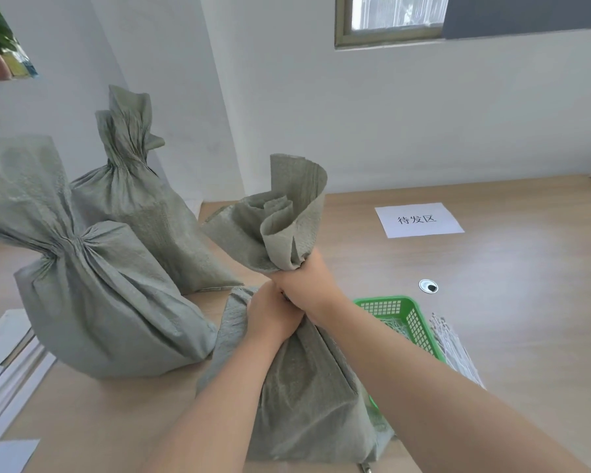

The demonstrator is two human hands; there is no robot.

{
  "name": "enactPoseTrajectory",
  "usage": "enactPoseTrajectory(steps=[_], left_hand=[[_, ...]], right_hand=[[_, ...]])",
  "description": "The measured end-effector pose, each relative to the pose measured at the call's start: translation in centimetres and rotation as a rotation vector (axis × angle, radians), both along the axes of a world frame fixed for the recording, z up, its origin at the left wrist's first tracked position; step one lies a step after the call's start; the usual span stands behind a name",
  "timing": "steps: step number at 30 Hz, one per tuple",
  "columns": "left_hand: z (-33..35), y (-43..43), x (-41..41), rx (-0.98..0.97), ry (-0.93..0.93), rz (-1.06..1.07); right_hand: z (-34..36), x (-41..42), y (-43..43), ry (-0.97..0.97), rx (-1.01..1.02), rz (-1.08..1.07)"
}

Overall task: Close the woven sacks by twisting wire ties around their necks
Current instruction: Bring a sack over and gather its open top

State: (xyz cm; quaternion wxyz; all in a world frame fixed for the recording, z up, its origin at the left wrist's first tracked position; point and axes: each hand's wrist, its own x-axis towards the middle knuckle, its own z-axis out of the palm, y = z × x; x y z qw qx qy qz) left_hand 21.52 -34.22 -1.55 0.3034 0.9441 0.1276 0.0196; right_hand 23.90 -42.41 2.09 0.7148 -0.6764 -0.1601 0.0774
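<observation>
While upright, three sacks point(99, 302) point(140, 213) point(304, 387), two hands point(270, 314) point(306, 283).

left hand point(272, 315) — fist, lower | right hand point(304, 285) — fist above, touching | both grip sack neck point(284, 262)

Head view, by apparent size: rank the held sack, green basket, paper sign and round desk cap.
Largest: held sack.
Then green basket and paper sign, about alike; basket is partly hidden, so I won't rank them.
Smallest: round desk cap.

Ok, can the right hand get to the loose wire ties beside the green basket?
Probably yes: the wire ties lie uncovered beside the green basket. But the right hand grips the sack neck and must let go first.
</observation>
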Motion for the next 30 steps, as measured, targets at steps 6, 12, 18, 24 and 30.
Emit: enactPoseTrajectory(steps=[6,12,18,24,30], left_hand=[[0.4,-0.5,0.6,0.043,0.03,0.03],[1.1,-1.2,0.7,0.095,0.033,0.009],[1.0,-1.3,1.2,0.068,0.041,0.058],[1.0,-2.3,1.9,0.094,0.042,0.058],[0.5,-4.2,2.9,0.147,0.032,0.043]], right_hand=[[-0.6,0.1,-1.5,0.001,-0.045,-0.12],[-2.4,0.5,-4.6,-0.058,-0.106,-0.076],[-5.1,1.5,-10.5,-0.047,-0.266,-0.127],[-10.6,1.8,-18.1,0.055,-0.41,-0.32],[-16.3,1.5,-25.0,0.23,-0.583,-0.477]])
